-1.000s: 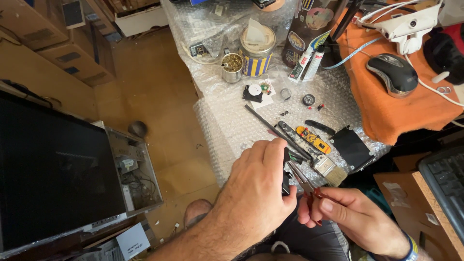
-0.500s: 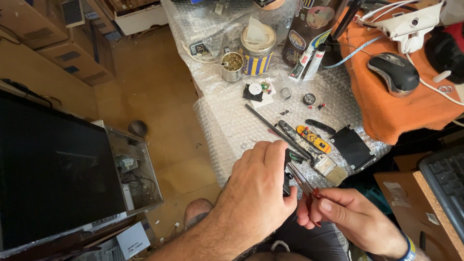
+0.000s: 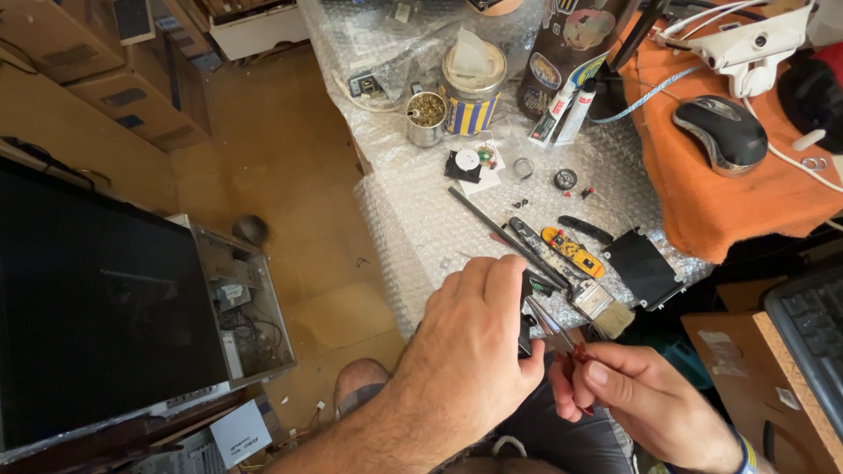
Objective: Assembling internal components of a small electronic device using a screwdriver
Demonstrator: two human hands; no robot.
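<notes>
My left hand is closed around a small black part, most of which is hidden by the fingers. My right hand grips the red handles of a pair of thin pliers, whose metal jaws reach up to the black part. Both hands sit just below the near edge of the bubble-wrap-covered bench. Just beyond them on the wrap lie a paintbrush, a long black rod, a yellow tool and a flat black box.
A tin of screws, a jar, glue tubes and small parts stand further back. A computer mouse rests on an orange cloth. An open computer case and a dark monitor are at the left; a keyboard at the right.
</notes>
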